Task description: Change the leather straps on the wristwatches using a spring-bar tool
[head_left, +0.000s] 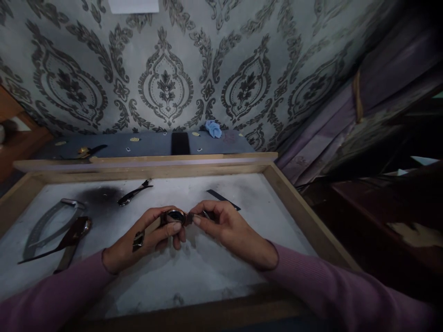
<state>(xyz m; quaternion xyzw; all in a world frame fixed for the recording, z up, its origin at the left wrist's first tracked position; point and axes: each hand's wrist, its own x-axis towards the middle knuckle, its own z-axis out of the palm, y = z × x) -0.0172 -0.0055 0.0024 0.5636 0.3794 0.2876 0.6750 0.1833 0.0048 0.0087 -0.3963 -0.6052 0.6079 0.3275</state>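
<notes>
A round-faced wristwatch [176,216] is held by my left hand [152,235], whose fingers and thumb close around its case above the white board. The dial looks dark and its rim is shiny. At the right side of the case, my right hand [224,226] pinches a short brown watch strap [190,218] between thumb and fingertips. A thin pale sliver shows between the right fingers; I cannot make out what it is. Against my left wrist lies a small shiny buckle-like piece [138,240]. Whether it belongs to the held watch cannot be seen.
A wooden-framed tray [277,258] surrounds the work. On its left lie a grey watch strap [38,226] and a brown-strapped watch [74,233]. Farther back are a black watch [133,193] and a dark flat strip [223,199]. Beyond the frame sit a dark phone-like slab [180,143] and a blue crumpled cloth [213,129].
</notes>
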